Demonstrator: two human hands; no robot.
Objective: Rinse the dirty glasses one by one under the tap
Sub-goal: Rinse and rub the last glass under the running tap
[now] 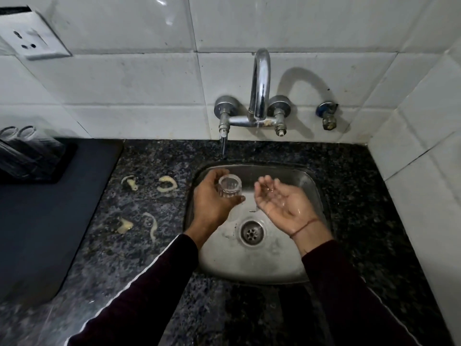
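Note:
My left hand (pixel 212 198) holds a small clear glass (pixel 230 187) upright over the left side of the steel sink (pixel 249 268). To its right, my right hand (pixel 282 203) is cupped palm up, wet, with nothing in it. A thin stream of water falls from the chrome tap (pixel 260 83) towards the right hand's fingers. Two more clear glasses (pixel 18 136) stand on a dark tray (pixel 63 161) at the far left.
Dark speckled granite counter (pixel 154 245) surrounds the sink, with several pale food scraps (pixel 167 183) left of it. A black appliance surface (pixel 37 233) fills the left side. A wall socket (pixel 32 38) sits upper left. White tiled walls close the back and right.

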